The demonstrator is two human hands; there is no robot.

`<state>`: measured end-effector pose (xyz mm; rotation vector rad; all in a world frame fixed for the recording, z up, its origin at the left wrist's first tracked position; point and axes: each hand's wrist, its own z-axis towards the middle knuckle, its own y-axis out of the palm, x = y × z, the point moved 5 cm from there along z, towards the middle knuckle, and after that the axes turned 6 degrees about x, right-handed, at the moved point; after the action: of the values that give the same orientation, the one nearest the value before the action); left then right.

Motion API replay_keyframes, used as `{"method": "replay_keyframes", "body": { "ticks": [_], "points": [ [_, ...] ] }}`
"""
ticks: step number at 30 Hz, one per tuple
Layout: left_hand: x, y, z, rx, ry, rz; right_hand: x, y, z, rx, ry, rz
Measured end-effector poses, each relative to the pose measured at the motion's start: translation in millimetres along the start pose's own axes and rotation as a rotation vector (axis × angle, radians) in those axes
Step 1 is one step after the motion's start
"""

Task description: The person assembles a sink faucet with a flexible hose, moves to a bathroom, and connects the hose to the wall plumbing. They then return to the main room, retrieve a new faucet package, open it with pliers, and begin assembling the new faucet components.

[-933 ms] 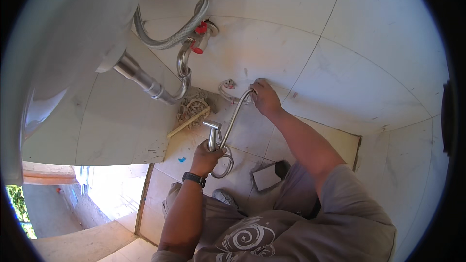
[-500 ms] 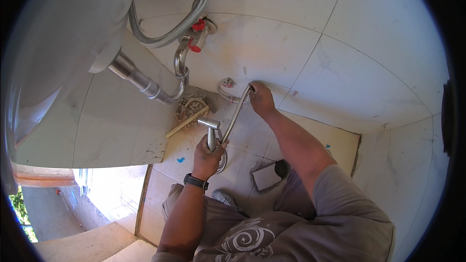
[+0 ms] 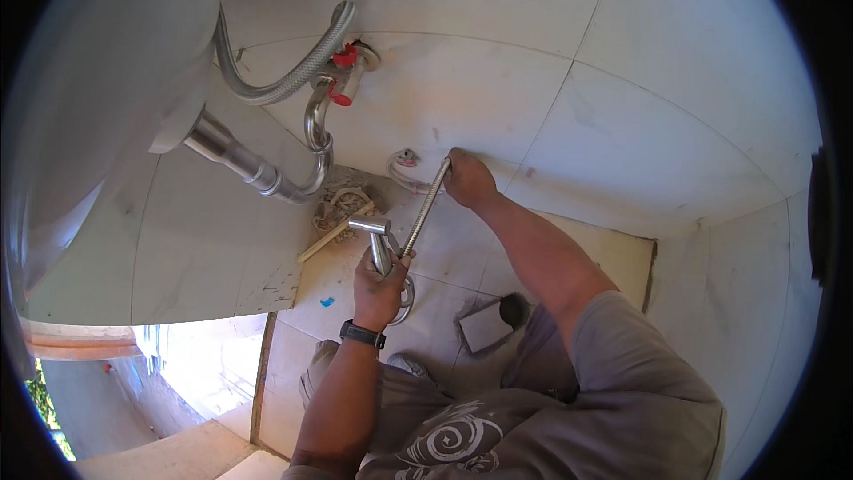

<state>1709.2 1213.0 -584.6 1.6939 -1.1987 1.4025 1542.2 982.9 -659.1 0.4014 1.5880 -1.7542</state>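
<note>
Since the earlier frame, left hand (image 3: 380, 277) has lifted the sprayer head (image 3: 373, 228) slightly higher and nearer the drain pipe; right hand (image 3: 468, 180) stays up at the wall.

Sprayer head: chrome, held upright in my left grip, fingers closed around its handle. Metal hose (image 3: 425, 208) runs taut and straight from the handle up to my right hand, whose grip is closed on the hose's far end. That end sits just beside the wall outlet (image 3: 406, 158) on the tiled wall (image 3: 622, 107), near but apparently not yet seated; contact is too small to confirm.

Judgement: to mate the end well, keep the hose straight so the nut meets the outlet square, and start the thread by fingertips, left hand only supporting weight.

Surroundings: chrome trap pipe (image 3: 267, 180) under the basin (image 3: 107, 80), braided supply line (image 3: 284, 84) to a valve with red handle (image 3: 342, 58), debris around the floor drain (image 3: 342, 207), small grey box (image 3: 486, 326) by my knee.
</note>
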Motion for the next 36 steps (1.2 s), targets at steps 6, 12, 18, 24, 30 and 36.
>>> {"method": "replay_keyframes", "body": {
  "ticks": [6,12,18,24,30,36],
  "points": [
    [6.4,2.9,-1.0,0.007,0.056,0.126,4.5,1.7,-0.8,0.06,-0.109,0.035],
    [8.4,9.0,0.5,0.028,0.018,0.101,7.5,-0.3,12.3,-0.207,-0.25,-0.051],
    [8.9,12.5,4.3,0.019,0.039,0.06,9.7,-3.8,9.5,-0.201,-0.091,-0.087],
    [2.6,12.8,8.3,-0.012,0.049,0.033,4.1,0.6,10.0,-0.15,-0.184,-0.107],
    [1.9,12.7,8.7,0.002,0.022,0.034,0.9,0.8,9.9,-0.17,-0.066,-0.158],
    [2.2,11.4,9.2,0.002,0.018,0.051,-0.7,3.0,5.3,-0.029,-0.065,-0.133]
  ]
}}
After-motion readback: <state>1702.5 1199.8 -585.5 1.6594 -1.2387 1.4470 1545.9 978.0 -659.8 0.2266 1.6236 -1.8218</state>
